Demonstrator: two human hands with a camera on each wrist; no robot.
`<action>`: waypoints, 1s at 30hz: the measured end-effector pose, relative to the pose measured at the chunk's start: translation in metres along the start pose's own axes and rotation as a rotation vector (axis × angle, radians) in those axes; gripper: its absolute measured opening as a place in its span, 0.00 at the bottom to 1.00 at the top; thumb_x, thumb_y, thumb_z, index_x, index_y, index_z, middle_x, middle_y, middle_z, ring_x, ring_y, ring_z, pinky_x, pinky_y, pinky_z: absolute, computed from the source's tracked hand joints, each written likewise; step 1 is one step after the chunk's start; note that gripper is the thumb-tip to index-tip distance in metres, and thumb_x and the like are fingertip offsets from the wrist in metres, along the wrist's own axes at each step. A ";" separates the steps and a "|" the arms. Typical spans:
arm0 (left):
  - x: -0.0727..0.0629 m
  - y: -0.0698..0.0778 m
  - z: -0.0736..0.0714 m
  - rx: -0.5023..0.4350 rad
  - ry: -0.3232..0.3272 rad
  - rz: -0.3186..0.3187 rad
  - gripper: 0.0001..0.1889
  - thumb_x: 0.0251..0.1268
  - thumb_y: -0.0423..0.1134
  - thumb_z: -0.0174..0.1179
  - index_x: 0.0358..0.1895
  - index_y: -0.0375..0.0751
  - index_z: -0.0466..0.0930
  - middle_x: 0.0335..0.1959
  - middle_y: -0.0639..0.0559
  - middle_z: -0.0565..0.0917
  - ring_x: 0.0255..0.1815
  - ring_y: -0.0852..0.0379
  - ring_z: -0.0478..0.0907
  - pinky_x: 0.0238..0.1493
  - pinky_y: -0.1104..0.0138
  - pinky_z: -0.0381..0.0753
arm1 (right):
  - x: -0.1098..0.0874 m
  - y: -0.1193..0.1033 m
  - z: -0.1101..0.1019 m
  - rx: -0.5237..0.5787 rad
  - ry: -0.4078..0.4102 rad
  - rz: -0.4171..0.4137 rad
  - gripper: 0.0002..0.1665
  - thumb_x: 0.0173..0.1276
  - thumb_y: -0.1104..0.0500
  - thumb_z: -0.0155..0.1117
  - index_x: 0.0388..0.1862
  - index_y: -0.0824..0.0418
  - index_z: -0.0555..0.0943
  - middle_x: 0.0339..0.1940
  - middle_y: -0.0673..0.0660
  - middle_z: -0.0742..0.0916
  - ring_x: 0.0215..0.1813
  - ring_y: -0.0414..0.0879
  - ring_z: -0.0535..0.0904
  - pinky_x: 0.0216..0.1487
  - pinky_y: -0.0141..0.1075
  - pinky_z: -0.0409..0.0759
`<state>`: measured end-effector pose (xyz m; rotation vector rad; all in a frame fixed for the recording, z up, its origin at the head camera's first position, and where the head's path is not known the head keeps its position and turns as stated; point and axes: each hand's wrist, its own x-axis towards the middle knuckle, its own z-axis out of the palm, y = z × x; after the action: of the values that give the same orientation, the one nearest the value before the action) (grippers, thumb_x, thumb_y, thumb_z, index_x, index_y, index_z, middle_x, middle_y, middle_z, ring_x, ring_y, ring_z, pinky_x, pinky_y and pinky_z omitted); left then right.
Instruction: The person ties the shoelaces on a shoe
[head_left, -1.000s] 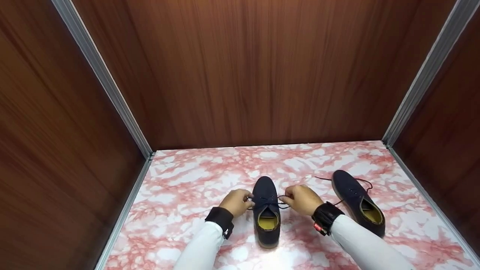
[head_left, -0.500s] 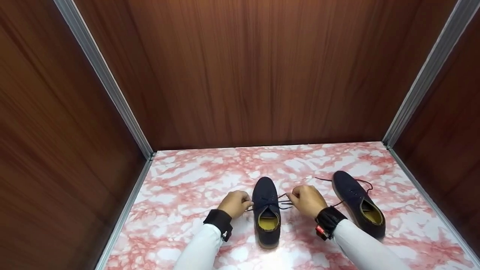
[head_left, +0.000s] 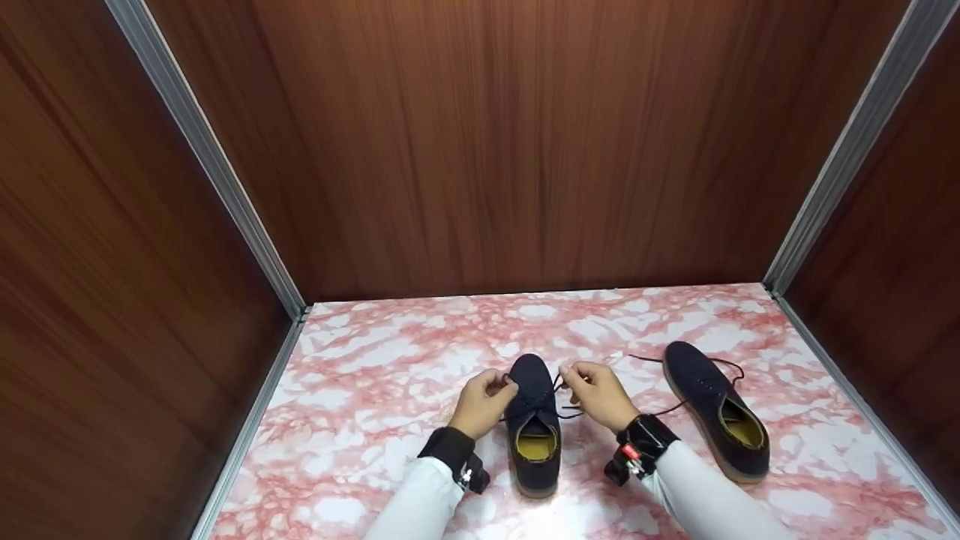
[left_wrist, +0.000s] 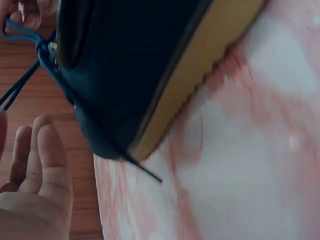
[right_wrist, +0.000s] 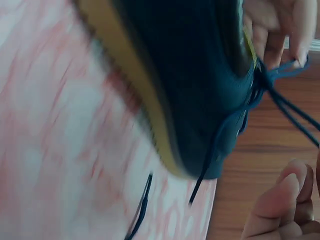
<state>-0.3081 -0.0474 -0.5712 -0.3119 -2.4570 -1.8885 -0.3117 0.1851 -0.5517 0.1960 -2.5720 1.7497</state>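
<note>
A dark navy lace-up shoe (head_left: 531,375) with a yellow insole stands upright, toe pointing away, between the two hands. Its blue laces are looped and knotted over the throat, as the knot (left_wrist: 44,46) in the left wrist view shows. On the shoe's left side my left hand (head_left: 480,403) pinches one lace loop between thumb and fingertips. My right hand (head_left: 604,394), on the opposite side, pinches the other loop (right_wrist: 295,111), which stretches out from the knot. Loose lace ends (left_wrist: 142,170) hang down the shoe's sides.
A second navy shoe (head_left: 694,371) lies to the right, its laces spread out beside it. Both shoes are on a red-and-white marbled surface (head_left: 360,420), enclosed by brown wood-grain panels (head_left: 510,150) with grey metal corner strips (head_left: 225,169).
The right hand first drew slightly outward. Both hands have since risen and shifted toward the toe, their wrists turning and the loops coming up with them. Both shoes stay in place.
</note>
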 end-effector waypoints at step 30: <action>0.011 0.013 0.039 -0.717 0.159 -0.181 0.13 0.87 0.35 0.37 0.57 0.28 0.65 0.23 0.57 0.62 0.22 0.63 0.61 0.33 0.69 0.76 | -0.010 0.005 0.030 0.704 0.079 0.149 0.22 0.86 0.51 0.49 0.34 0.63 0.78 0.42 0.52 0.94 0.16 0.37 0.72 0.21 0.29 0.72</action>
<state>-0.3128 -0.0056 -0.5679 0.0603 -1.6767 -2.6907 -0.3009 0.1597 -0.5683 -0.0600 -1.8526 2.5835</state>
